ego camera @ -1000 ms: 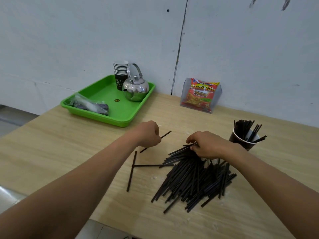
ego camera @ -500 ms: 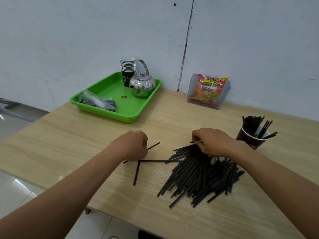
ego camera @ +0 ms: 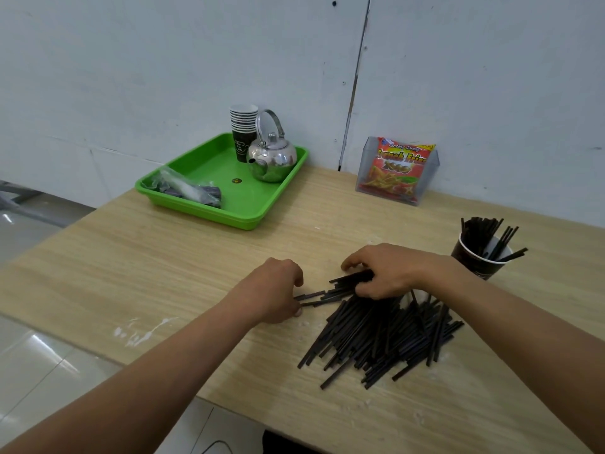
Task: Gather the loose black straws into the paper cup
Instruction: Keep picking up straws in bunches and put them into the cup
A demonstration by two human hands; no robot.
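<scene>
Pinches the outer ends of a few stray straws [ego camera: 311, 298] with the left hand [ego camera: 275, 290], finger and thumb curled onto them, right at 9 o'clock of the pile of loose straws [ego camera: 386, 335]. Grips a bundle [ego camera: 352, 278] at the pile's 12 o'clock end with the right hand [ego camera: 389, 270], fingers wrapped over the top.

Differs from a second back in one respect. There, holds a single straw out at 10 o'clock of the pile and leaves two more lying apart in an L on the bare table [ego camera: 163, 273]. Half a second back, comes down over those two. Now has every one of them drawn in against the pile's edge, touching the bundle under the right hand. Keeps the right hand on much the same end of the pile throughout.

Marks, as a judgement, the end of the tidying sweep: no outliers left to chase, one heap to work from. Leaves the bulk of the job undone, though, with most straws flat on the table and only a modest sheaf [ego camera: 479, 232] standing in the paper cup [ego camera: 478, 263], at 3 o'clock of the right hand, near it but apart.

Calls next, probably, for squaring the gripped bundle between both hands and carrying it toward 3 o'clock into the cup without knocking that light cup over.
</scene>
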